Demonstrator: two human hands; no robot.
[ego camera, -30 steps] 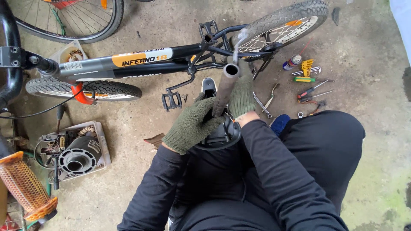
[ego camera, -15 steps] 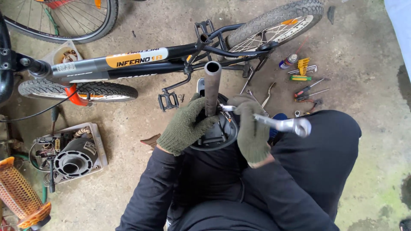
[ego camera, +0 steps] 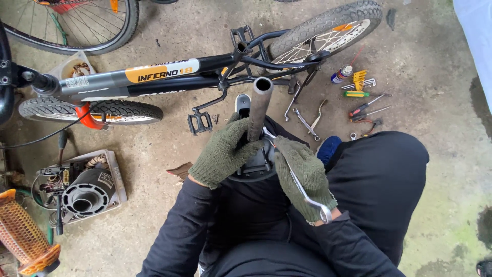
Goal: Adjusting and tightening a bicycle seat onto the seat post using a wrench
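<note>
I wear green knit gloves. My left hand (ego camera: 221,153) grips the base of a rusty metal seat post (ego camera: 259,105) that stands upright from an upside-down black saddle (ego camera: 254,165) resting on my lap. My right hand (ego camera: 306,173) is closed on a silver wrench (ego camera: 302,185), whose far end sits at the post's clamp on the saddle. The wrench runs diagonally back toward my right wrist.
A small black and grey bicycle (ego camera: 169,74) lies on its side on the concrete floor ahead. Wrenches, screwdrivers, a spray can (ego camera: 342,74) and hex keys (ego camera: 360,79) lie at the upper right. A motor part in a tray (ego camera: 84,190) and an orange basket (ego camera: 23,238) sit left.
My right hand came off the top of the post, took the wrench out to the right, then swung it back in so its head now meets the saddle clamp.
</note>
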